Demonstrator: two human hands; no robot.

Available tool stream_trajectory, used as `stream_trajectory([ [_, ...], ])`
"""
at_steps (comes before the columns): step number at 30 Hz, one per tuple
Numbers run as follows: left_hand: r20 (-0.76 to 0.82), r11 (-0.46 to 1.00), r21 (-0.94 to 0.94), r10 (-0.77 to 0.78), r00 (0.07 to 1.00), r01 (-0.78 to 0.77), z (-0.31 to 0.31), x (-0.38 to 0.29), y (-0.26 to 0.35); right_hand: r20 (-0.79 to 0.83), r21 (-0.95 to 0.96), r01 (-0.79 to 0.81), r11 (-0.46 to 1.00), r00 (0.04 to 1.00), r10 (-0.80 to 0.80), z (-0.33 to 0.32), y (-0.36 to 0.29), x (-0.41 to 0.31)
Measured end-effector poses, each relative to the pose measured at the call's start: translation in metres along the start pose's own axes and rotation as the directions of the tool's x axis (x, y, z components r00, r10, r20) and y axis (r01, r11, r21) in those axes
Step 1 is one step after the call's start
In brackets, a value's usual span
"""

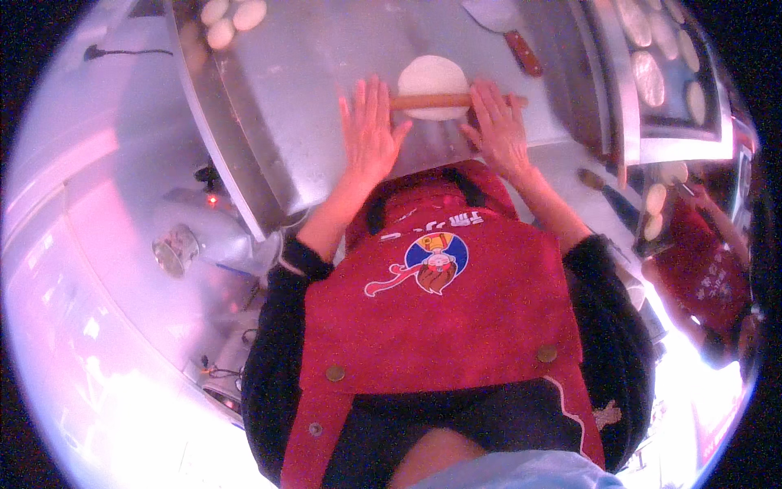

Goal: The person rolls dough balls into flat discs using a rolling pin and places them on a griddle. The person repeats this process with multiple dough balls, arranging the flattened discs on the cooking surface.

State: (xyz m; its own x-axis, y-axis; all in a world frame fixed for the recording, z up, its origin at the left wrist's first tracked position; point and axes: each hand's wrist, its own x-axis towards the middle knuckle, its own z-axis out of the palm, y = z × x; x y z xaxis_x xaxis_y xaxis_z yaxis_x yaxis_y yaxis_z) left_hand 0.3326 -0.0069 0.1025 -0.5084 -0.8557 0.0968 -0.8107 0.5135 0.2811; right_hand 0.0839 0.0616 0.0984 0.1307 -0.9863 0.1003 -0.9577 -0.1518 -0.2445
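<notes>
A round, flat piece of pale dough (431, 73) lies on the metal worktop, with a thin wooden rolling pin (431, 101) across its near half. My left hand (371, 131) is flat, palm down, at the pin's left end, its fingers stretched forward. Over the pin's right part lies my right hand (498, 128), also palm down with the fingers extended; the tip of the pin shows beyond it. Neither hand is curled round the pin. What the palms touch is hidden.
Several dough balls (221, 32) sit at the worktop's upper left. A scraper with a wooden handle (523, 54) lies upper right, near a tray (678, 131) of flattened dough pieces. A brush (591, 178) is right of my forearm. Another person in a red apron (702, 263) stands at the far right.
</notes>
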Motion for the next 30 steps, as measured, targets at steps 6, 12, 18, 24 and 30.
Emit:
stream_trajectory([
  [6,-0.009,0.991,0.135,0.013,1.000,-0.012,0.006,0.016,-0.009,-0.111,0.082,-0.028,0.996,0.993,0.037,0.013,0.012,0.032],
  [12,0.055,1.000,-0.005,-0.004,0.998,0.004,0.005,-0.015,-0.002,-0.097,0.098,0.051,0.994,0.994,-0.041,0.018,0.004,-0.010],
  [18,0.008,0.995,-0.091,-0.032,0.999,0.033,-0.005,-0.004,-0.022,-0.171,0.096,0.043,0.994,0.985,-0.026,0.007,0.002,0.000],
  [24,0.000,0.989,0.148,0.015,1.000,-0.015,0.007,0.037,-0.039,-0.191,-0.035,0.056,0.998,0.980,-0.061,0.034,0.028,0.063],
  [30,-0.095,0.974,0.226,0.025,0.995,-0.002,0.022,0.090,-0.058,-0.134,-0.103,-0.009,0.995,0.991,-0.005,0.027,0.042,0.117],
])
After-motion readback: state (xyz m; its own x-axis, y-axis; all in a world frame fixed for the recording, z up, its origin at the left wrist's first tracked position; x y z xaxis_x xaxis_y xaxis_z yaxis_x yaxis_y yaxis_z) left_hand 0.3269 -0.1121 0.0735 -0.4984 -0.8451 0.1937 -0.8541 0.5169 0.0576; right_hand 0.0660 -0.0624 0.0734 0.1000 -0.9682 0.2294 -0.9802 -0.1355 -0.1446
